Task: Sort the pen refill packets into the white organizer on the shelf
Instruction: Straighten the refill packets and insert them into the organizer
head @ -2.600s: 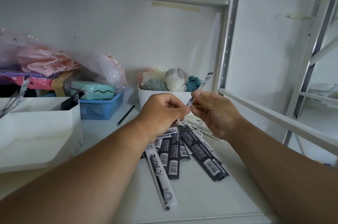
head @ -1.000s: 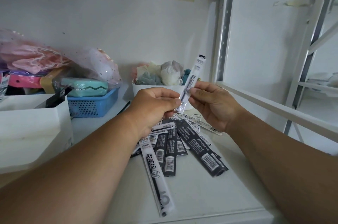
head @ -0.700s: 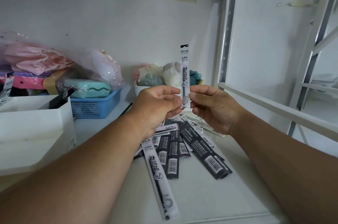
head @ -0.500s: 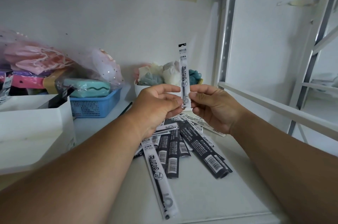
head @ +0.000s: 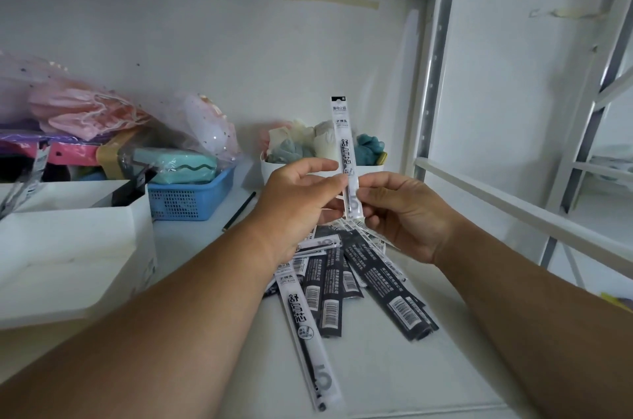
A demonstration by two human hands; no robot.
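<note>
A white pen refill packet (head: 343,141) stands upright in the air above the shelf, printed face toward me. My left hand (head: 298,202) and my right hand (head: 407,213) both pinch its lower end between thumb and fingers. Below them several refill packets (head: 346,285), black and white, lie in a loose pile on the shelf (head: 394,374). One long white packet (head: 305,333) points toward the front edge. The white organizer (head: 75,240) stands at the left, with a few packets sticking out of its far compartments.
A blue basket (head: 191,196) with a teal case sits behind the organizer, under pink bags (head: 89,113). A white tub of soft cloth items (head: 274,168) stands at the back. A black refill (head: 239,211) lies loose. The shelf's upright (head: 431,76) and rail (head: 513,209) bound the right.
The packet has swung from a rightward tilt to upright between both hands and has been turned so its printed face shows. The hands have stayed above the pile.
</note>
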